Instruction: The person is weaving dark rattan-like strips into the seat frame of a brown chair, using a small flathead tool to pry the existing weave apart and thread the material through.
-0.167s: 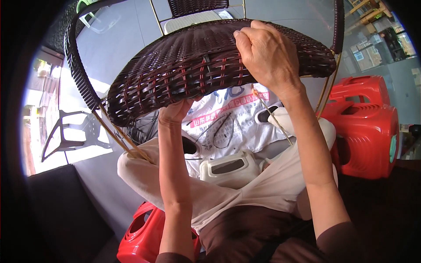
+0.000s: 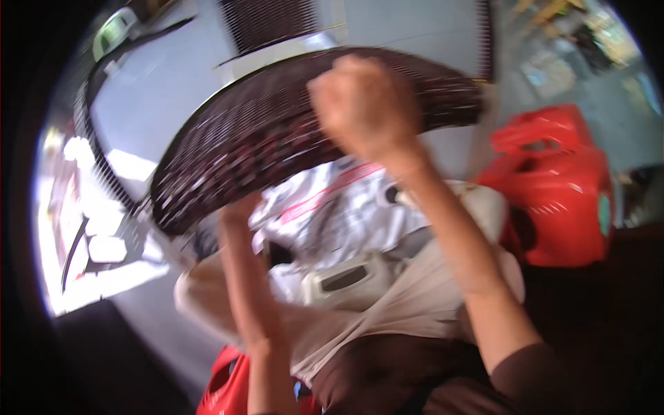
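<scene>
A dark brown woven wicker chair seat point(image 2: 263, 111) tilts across the front of me, its near edge lattice smeared by motion. Against its upper surface, right of the middle, is my right hand point(image 2: 363, 111), closed like a fist; what it grips, if anything, is too blurred to make out. My left hand point(image 2: 238, 207) reaches up under the near edge at the left, its fingers hidden behind the weave. The chair's wrapped armrest point(image 2: 86, 131) curves up on the left. Below the seat, a white printed sack point(image 2: 339, 207) lies crumpled between my legs.
A cream plastic stool point(image 2: 315, 287) sits between my crossed legs. Red plastic stools point(image 2: 564, 207) stand at the right, and another red stool point(image 2: 225, 387) is by my left elbow. Another dark woven chair point(image 2: 270, 24) stands beyond the seat.
The whole view has shifted and blurred. My right hand has moved left over the woven seat and still looks closed. My left hand stays under the near edge.
</scene>
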`<state>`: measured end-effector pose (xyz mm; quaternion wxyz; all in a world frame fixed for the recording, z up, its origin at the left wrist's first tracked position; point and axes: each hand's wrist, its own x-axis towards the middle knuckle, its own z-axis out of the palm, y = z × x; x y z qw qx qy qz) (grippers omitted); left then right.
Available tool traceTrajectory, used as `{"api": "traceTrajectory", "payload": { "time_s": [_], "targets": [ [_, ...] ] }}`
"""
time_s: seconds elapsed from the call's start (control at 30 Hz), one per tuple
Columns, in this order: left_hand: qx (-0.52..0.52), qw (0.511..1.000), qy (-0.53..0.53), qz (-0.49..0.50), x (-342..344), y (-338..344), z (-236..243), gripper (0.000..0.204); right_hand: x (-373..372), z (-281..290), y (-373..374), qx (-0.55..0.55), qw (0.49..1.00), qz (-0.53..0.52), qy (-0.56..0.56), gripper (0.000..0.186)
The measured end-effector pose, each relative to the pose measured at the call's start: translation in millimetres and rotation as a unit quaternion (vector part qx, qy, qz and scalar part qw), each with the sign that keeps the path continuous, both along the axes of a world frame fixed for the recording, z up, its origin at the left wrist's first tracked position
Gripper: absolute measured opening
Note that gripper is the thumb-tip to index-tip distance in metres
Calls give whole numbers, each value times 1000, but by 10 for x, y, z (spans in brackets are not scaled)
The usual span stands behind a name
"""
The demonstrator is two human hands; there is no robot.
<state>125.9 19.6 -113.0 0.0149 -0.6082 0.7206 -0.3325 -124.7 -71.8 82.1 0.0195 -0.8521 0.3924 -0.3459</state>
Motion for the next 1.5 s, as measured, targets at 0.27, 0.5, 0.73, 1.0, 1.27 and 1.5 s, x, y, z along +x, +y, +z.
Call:
{"api": "traceTrajectory", "payload": {
  "time_s": [0.27,0.5,0.73,1.0,1.27,1.5],
  "targets": [
    [219,706,667,-98,661,-162,-577,55,62,-119,15,77,996,-34,19,34],
    [101,60,964,-237,-37,-55,-449,55,126,-169,106,24,998,-52,12,35],
    [180,83,952,-235,-494,178,165,29,-131,-116,248,60,983,59,-164,13],
    [99,216,960,-146,-623,185,478,13,-3706,90,450,-178,890,-420,3,24],
    [123,456,872,125,-705,289,778,22,-6659,-213,1019,61,742,-637,199,29],
    [115,385,908,-117,-845,209,812,16,-7366,170,854,340,743,-568,-101,27]
  ]
}}
